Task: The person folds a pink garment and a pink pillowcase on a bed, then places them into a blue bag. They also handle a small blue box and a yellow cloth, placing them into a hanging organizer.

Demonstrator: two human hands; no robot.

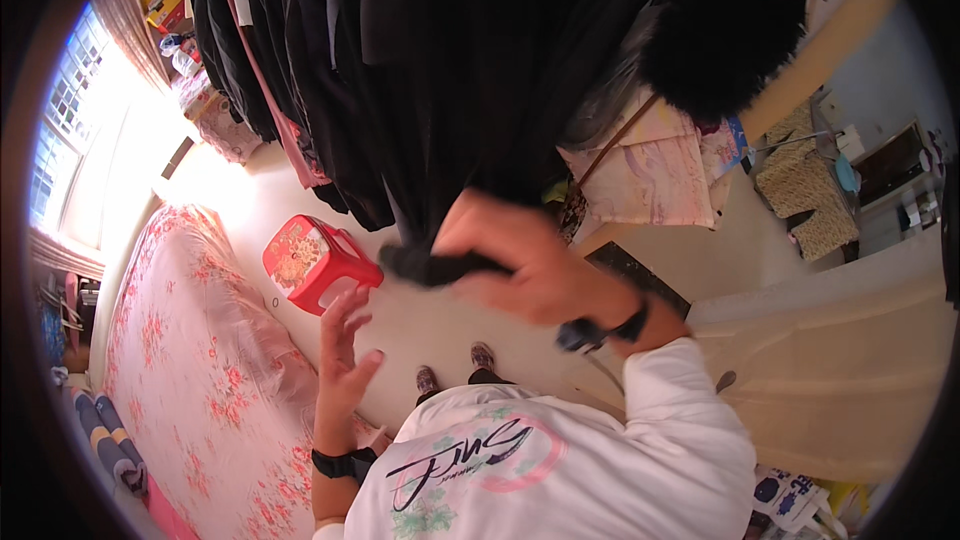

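Dark clothes (442,75) hang in a dense row at the top of the view, close before me. My right hand (525,262) is blurred and closed around part of a black garment (442,266) just below the hanging row. To its left, my left hand (349,352) is raised with its fingers apart and nothing in it. Just beyond those fingers, on the pale floor, stands a red plastic stool (322,262) with a flower pattern on its seat. Both wrists wear black bands. Whether the black garment is joined to the hanging ones cannot be told.
A bed with a pink floral cover (202,360) lies at the left, near a bright window (67,127). Pale patterned fabric (652,172) and a black fluffy item (720,37) hang at the upper right. A dark flat panel (637,277) lies behind my right wrist.
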